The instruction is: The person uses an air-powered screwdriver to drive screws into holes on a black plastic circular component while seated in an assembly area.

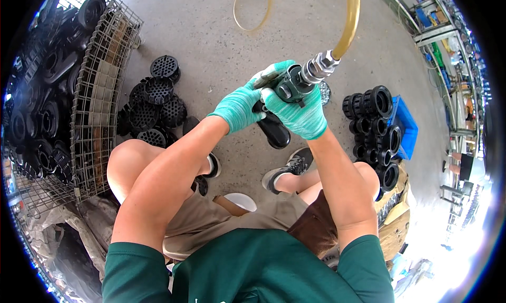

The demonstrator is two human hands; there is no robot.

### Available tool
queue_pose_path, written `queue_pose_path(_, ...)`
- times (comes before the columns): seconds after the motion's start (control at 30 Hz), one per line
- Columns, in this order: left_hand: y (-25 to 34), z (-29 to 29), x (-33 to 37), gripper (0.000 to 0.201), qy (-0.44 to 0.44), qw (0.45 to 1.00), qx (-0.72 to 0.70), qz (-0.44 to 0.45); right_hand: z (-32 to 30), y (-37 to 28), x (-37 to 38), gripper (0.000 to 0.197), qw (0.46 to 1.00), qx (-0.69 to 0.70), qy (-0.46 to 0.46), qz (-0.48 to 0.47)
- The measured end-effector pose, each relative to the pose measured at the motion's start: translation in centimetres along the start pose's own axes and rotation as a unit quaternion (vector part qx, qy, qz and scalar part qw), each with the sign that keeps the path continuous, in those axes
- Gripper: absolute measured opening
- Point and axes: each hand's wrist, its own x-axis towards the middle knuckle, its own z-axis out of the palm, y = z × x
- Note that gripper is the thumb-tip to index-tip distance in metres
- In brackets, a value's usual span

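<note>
Both my hands wear teal knit gloves and meet in front of my knees. My right hand (300, 113) is closed around a dark air tool (290, 88), whose metal coupling (320, 67) joins a yellowish hose (349, 23). Pressed up against it, my left hand (243, 103) is closed, its thumb and fingers around the near side of a dark object. A glossy black rounded part (276, 133) sticks out below both hands, toward my feet. Most of that part and the working end of the tool are hidden by the gloves.
Black perforated round pieces (158, 90) lie heaped on the floor at left, beside a wire cage (97, 92) full of black plastic parts. At right, stacked black ribbed rings (380, 101) stand by a blue crate (410, 129). A hose loop (270, 8) lies ahead.
</note>
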Motion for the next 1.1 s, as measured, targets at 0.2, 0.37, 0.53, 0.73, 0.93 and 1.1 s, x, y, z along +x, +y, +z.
queue_pose_path(0.2,4.7,-2.2,1.4,0.040,-0.079,0.992,0.061,-0.075,-1.4,-3.1,0.3,0.034,0.999,-0.008,0.031,0.012)
queue_pose_path(0.37,4.1,-1.1,2.3,0.011,-0.153,0.931,0.332,0.000,-2.5,-5.1,0.1,0.034,0.998,0.034,0.054,-0.011)
queue_pose_path(0.53,7.5,-0.8,4.5,0.009,-0.287,0.864,0.412,-0.045,-4.0,-6.6,-0.5,0.034,0.994,0.021,0.097,-0.050)
queue_pose_path(0.73,5.9,-0.2,3.7,0.012,-0.225,0.883,0.411,-0.021,-5.8,-8.0,-1.2,0.034,0.986,0.035,0.142,-0.082)
queue_pose_path(0.93,5.2,0.1,2.9,0.024,-0.192,0.898,0.395,-0.029,-7.4,-8.6,-1.6,0.028,0.978,0.061,0.169,-0.106)
queue_pose_path(1.1,5.8,-0.9,3.4,0.021,-0.158,0.922,0.338,-0.108,-7.7,-8.6,-1.4,0.030,0.973,0.063,0.184,-0.123)
